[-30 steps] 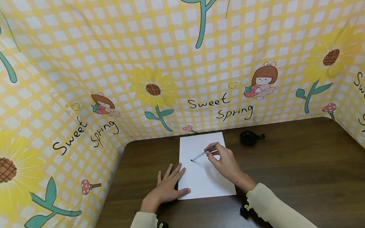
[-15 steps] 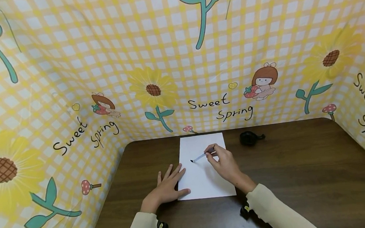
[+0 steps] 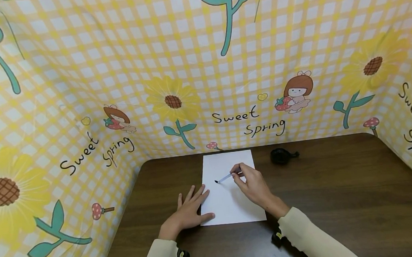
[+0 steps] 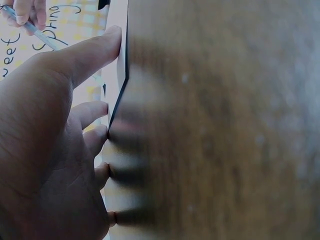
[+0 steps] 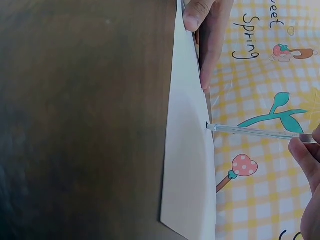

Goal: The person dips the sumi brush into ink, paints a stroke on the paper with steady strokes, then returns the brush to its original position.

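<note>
A white sheet of paper (image 3: pixel 231 208) lies on the dark wooden table. My left hand (image 3: pixel 187 212) rests spread at its left edge, with the thumb and some fingertips on the paper; in the left wrist view the left hand (image 4: pixel 45 125) has its fingers extended. My right hand (image 3: pixel 254 183) pinches a slim paintbrush (image 3: pixel 226 178) with a clear handle and a dark tip, well back from the tip. In the right wrist view the paintbrush (image 5: pixel 255 131) slants with its tip at the paper's surface. No clear stroke shows on the paper.
A small black rounded object (image 3: pixel 281 155) with a narrow end lies right of the paper's far corner. Yellow checked cloth (image 3: pixel 224 82) with printed flowers walls in the back and sides of the table (image 3: pixel 344 190). A black wrist camera sits at each sleeve.
My right hand has sunk slightly toward me, and the paintbrush lies a little flatter. Its tip stays at about the same spot. The left hand and the paper have not moved.
</note>
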`<state>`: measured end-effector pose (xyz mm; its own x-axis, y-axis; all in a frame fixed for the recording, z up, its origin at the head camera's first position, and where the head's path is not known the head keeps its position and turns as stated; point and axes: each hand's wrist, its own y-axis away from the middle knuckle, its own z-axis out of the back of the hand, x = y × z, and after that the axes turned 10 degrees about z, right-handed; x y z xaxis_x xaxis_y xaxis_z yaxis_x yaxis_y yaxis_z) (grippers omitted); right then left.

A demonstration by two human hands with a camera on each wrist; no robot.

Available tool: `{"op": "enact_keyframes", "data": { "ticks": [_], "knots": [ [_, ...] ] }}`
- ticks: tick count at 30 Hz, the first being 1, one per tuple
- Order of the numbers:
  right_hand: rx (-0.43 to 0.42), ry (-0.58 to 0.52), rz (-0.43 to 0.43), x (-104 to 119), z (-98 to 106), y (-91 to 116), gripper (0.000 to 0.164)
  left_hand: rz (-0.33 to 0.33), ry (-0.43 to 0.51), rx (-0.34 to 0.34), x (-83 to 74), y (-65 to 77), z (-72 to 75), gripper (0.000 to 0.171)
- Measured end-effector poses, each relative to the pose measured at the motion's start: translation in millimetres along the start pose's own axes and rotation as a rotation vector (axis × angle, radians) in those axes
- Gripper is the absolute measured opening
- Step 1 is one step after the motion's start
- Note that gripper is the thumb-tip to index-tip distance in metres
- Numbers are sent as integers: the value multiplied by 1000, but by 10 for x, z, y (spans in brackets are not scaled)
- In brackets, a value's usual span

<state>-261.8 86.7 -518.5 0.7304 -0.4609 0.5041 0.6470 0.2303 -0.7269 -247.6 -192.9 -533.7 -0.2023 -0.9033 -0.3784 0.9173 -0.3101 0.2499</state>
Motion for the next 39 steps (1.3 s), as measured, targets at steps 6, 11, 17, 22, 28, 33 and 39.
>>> {"op": "enact_keyframes", "data": {
  "ticks": [6,11,17,22,28,33,39],
  "knots": [
    [12,25,6,-1,6,-5,5,2,-6,-4,8,-13,2,90],
    [21,26,4,-1,9,-9,6,5,-8,-6,19,-27,-2,90],
    [28,36,-1,-5,13,-6,6,6,-4,-8,4,-21,8,90],
    [28,31,-2,3,21,2,5,3,-7,-8,-1,-17,10,89],
    [21,35,0,6,37,14,5,2,-9,-7,-14,-9,16,89],
    [20,39,0,5,64,23,5,2,-7,-5,-11,-2,14,90],
    [22,59,-1,6,94,43,5,-15,19,-3,-5,16,15,91]
  ]
}}
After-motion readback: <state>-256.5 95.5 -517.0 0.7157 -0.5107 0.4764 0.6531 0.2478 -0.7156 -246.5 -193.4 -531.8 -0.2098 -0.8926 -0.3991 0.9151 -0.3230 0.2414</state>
